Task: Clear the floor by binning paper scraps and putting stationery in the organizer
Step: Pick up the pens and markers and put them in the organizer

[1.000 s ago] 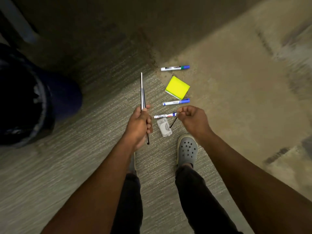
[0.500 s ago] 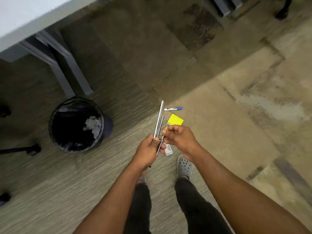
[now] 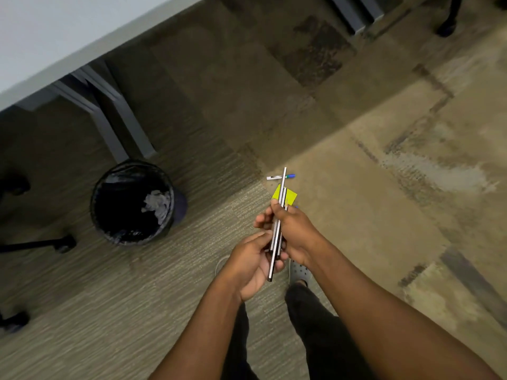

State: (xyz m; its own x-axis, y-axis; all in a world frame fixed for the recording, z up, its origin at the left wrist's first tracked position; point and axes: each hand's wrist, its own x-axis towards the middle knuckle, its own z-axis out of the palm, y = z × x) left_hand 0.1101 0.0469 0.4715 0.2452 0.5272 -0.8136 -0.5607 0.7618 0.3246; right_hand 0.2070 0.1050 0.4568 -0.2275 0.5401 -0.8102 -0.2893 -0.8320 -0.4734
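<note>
Both hands meet at the middle of the view around a bundle of a long metal ruler [image 3: 282, 185] and thin dark pens. My left hand [image 3: 251, 263] cups the lower end of the bundle. My right hand [image 3: 295, 231] grips the same bundle higher up, fingers wrapped round it. On the carpet beyond the hands lie a yellow sticky-note pad [image 3: 291, 196] and a white marker with a blue cap [image 3: 274, 177], both partly crossed by the ruler. The organizer is out of view.
A black bin [image 3: 131, 202] lined with a bag and holding crumpled paper stands on the floor to the left. A grey table [image 3: 55, 42] with metal legs [image 3: 120, 124] is behind it. Chair casters [image 3: 64, 242] sit at far left. My grey shoe [image 3: 299, 271] is below the hands.
My right hand picked a pen off the floor and brought it to the ruler bundle, and now grips it together with the left. The view rose and pulled back from the floor.
</note>
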